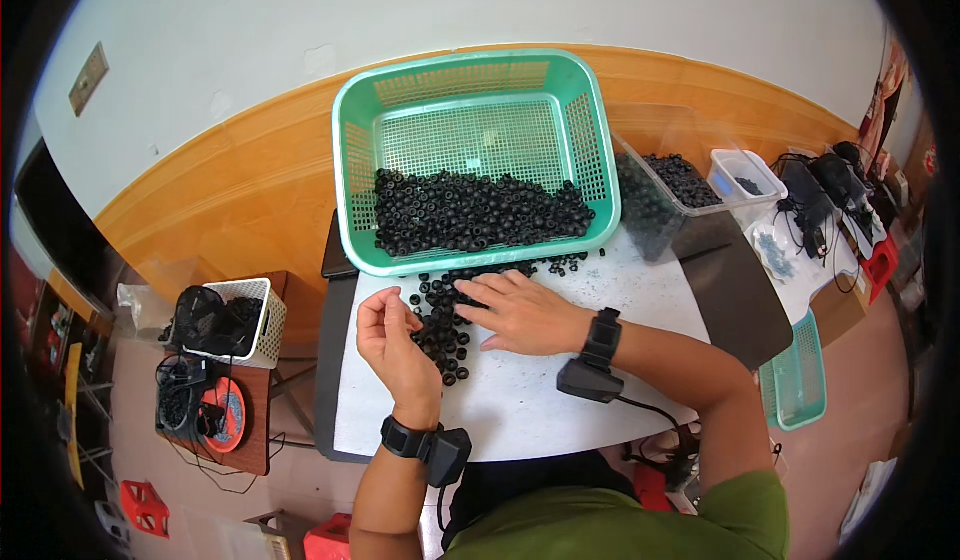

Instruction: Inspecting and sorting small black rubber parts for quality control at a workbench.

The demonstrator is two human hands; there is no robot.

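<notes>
A green mesh basket [470,90] tilts toward me on the white table [520,400], with a heap of small black rubber rings [480,212] in its lower half. More loose black rings [445,335] lie spilled on the table in front of it. My right hand [525,312] rests flat on the table, fingers spread, its fingertips touching the spilled rings. My left hand [388,338] is raised palm-up beside the rings, fingers curled together; whether it holds rings I cannot tell. Both wrists carry black bands with small black devices.
A clear plastic box [665,192] of black rings stands right of the basket, with a small clear tub [745,175] beyond. Cables and black devices [825,195] lie far right. A white basket [240,320] sits on a low side table at left. A second green basket [795,375] hangs low right.
</notes>
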